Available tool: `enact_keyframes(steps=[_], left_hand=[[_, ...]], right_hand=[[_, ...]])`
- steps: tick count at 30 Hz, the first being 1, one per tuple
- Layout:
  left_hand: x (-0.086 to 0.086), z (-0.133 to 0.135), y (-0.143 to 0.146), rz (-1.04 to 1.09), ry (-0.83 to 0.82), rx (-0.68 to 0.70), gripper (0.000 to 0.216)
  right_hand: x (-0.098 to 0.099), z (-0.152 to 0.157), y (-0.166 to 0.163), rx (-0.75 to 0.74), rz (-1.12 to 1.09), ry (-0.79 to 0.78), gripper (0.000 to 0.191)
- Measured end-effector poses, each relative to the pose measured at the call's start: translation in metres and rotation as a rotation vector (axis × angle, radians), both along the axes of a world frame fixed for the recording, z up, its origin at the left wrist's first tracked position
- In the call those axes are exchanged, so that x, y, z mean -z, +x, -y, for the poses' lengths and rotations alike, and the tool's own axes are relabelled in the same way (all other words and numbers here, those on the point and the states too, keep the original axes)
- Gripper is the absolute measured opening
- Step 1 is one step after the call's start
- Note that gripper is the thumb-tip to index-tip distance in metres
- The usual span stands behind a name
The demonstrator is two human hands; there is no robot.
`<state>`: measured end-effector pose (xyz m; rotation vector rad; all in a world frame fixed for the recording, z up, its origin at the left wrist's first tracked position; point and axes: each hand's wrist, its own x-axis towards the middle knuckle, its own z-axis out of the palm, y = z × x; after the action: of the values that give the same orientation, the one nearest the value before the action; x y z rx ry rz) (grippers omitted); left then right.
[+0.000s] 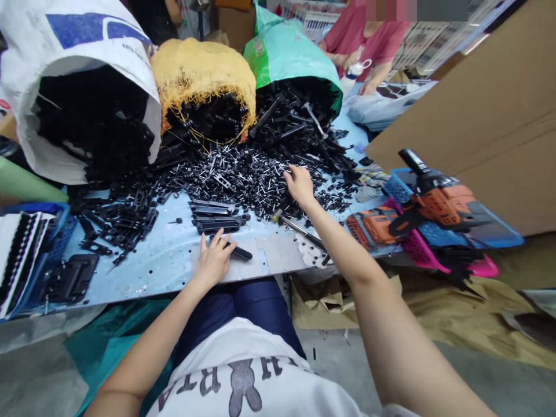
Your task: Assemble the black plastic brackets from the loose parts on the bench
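Observation:
My left hand [212, 260] rests near the table's front edge, its fingers over a long black plastic piece [240, 252] and holding it against a pale board. Just behind it, several similar black pieces [217, 215] lie side by side. My right hand [300, 185] reaches into a wide heap of small metal pins with black heads [247, 174]. Its fingertips are bent together at the heap; what is between them, if anything, is too small to make out. Below my right forearm lies a hammer [302, 230].
Three sacks, white [150, 110], yellow [204, 63] and green [291, 55], spill black parts at the back. An orange cordless power tool [447, 205] lies at right by blue and pink baskets. A cardboard sheet [478, 110] stands beyond. Across the table sits another person [391, 40].

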<state>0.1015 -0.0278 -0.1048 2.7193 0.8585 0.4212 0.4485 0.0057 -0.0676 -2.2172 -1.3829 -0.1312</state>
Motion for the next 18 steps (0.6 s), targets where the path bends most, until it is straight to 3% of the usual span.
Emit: enact_keyframes(steps=[3,7,10,14,16,18], left_hand=[[-0.003,-0.015,0.010,-0.120,0.018,0.154,0.034],[-0.003,-0.018,0.028,-0.169,0.078,0.137,0.033],[-0.004,-0.013,0.029,-0.177,0.127,0.097,0.034],[-0.002,-0.013,0.011,-0.192,0.103,0.023,0.037],[0.000,-0.016,0.002,-0.126,0.008,-0.002,0.042],[0.000,-0.019,0.001,0.072,-0.160,-0.055,0.048]], right_hand=[[-0.009,-0.032,0.042,0.131,0.078,-0.122,0.043],[-0.017,-0.070,0.055,0.192,0.108,-0.307,0.049],[-0.027,-0.083,0.053,0.158,0.090,-0.387,0.039],[-0.048,-0.056,0.044,0.142,0.142,-0.331,0.031],[-0.056,-0.022,0.031,0.134,0.147,-0.224,0.032],[-0.057,0.021,0.009,0.054,0.048,-0.062,0.034]])
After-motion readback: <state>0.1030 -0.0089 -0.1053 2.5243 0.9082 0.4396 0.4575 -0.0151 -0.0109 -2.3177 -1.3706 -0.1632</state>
